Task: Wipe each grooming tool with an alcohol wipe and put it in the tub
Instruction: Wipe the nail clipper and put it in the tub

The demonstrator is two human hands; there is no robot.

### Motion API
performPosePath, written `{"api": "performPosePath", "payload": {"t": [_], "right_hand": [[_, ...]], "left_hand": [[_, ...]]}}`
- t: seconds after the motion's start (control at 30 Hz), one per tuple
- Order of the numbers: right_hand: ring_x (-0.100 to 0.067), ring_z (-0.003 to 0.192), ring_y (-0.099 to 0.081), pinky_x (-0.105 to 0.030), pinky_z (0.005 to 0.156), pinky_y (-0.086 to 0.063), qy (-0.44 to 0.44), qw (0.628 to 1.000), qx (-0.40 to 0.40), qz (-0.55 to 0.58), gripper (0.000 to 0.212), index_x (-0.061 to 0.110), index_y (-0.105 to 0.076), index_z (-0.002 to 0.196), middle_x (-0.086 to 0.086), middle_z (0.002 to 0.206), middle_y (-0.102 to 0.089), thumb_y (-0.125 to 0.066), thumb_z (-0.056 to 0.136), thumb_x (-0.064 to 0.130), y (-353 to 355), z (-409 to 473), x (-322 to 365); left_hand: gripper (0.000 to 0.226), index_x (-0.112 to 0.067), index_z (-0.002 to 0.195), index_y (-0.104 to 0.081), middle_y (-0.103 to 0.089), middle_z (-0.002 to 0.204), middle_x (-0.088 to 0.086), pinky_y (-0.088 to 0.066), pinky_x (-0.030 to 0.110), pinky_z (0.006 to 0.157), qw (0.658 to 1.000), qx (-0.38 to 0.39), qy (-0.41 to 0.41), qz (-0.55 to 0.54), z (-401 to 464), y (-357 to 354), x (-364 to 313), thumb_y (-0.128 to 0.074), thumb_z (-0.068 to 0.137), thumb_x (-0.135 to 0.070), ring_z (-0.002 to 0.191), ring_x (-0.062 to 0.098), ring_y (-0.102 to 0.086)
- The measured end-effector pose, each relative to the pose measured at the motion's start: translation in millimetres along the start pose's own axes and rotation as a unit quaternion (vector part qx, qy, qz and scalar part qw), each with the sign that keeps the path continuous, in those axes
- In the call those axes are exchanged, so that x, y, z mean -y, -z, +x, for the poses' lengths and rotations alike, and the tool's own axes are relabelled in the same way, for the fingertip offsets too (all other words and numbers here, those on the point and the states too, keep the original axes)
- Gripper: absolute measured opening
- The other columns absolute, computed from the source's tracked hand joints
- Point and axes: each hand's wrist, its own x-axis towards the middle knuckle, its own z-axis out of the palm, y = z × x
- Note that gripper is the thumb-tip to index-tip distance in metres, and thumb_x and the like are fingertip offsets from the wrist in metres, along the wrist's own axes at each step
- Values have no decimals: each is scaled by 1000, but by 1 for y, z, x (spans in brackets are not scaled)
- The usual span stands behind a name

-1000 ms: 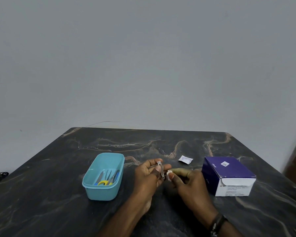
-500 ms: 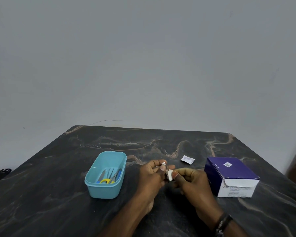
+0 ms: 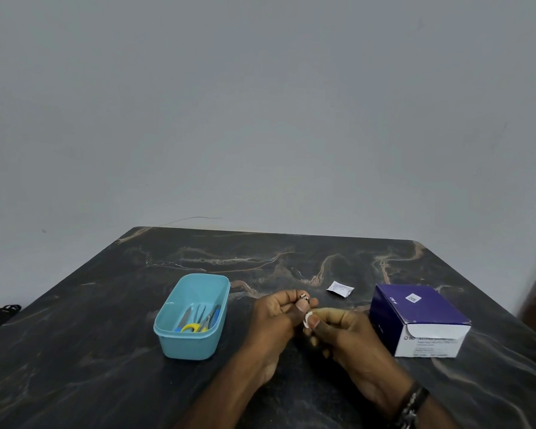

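My left hand (image 3: 276, 317) grips a small metal nail clipper (image 3: 304, 297), of which only the top end shows above the fingers. Against it, my right hand (image 3: 344, 332) pinches a folded white alcohol wipe (image 3: 307, 319) between thumb and fingers. Both hands meet above the dark marble table, just right of the light blue tub (image 3: 180, 342). Inside the tub lie several tools, among them yellow-handled scissors (image 3: 192, 327) and metal tweezers.
A torn white wipe sachet (image 3: 340, 288) lies on the table (image 3: 106, 382) behind my hands. A purple and white box of alcohol swabs (image 3: 421, 320) stands at the right. A grey wall rises behind the table's far edge.
My right hand has brought the wipe onto the clipper and slid it down the clipper's body. The clipper has sunk lower into my left hand's grip.
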Motion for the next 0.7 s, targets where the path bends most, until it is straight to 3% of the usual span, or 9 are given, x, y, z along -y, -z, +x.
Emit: {"api": "performPosePath", "payload": {"t": [0.2,0.3,0.4,0.53,0.7], "right_hand": [[-9,55,-51,-20,49,-35,-30,994,32,96,18,5,-69,81,-4,68,-63,-57,93,11,0,-3,7],[-11,58,-56,-21,51,-37,-37,993,48,104,19,4,-70,84,-8,72,-67,-57,93,15,-1,-4,8],[-13,62,-60,-22,54,-41,-40,992,67,102,21,1,-72,90,-12,77,-70,-60,90,18,-2,-4,7],[-14,62,-59,-24,56,-41,-24,990,63,121,29,-3,-70,90,-13,76,-68,-63,78,22,-2,-3,7],[-13,60,-56,-23,53,-41,-18,985,62,160,25,-1,-70,86,-12,72,-64,-62,79,21,1,-3,8]], "left_hand": [[17,-4,104,-70,-72,105,19,-52,40,93,999,51,11,10,-1,5,-5,-58,92,-3,89,22,-68],[17,-9,92,-75,-69,101,22,-54,35,82,999,41,-3,-17,-1,5,-5,-59,91,-4,90,29,-60],[20,-13,86,-77,-71,97,16,-54,28,75,999,31,-10,-38,-1,7,-7,-59,91,-5,88,24,-61],[17,-8,94,-76,-70,99,17,-54,30,77,998,49,9,-35,-1,9,-7,-60,89,-6,86,24,-60],[18,-4,101,-74,-73,97,16,-54,33,77,997,71,13,-23,1,8,-3,-61,89,-6,73,16,-66]]}}
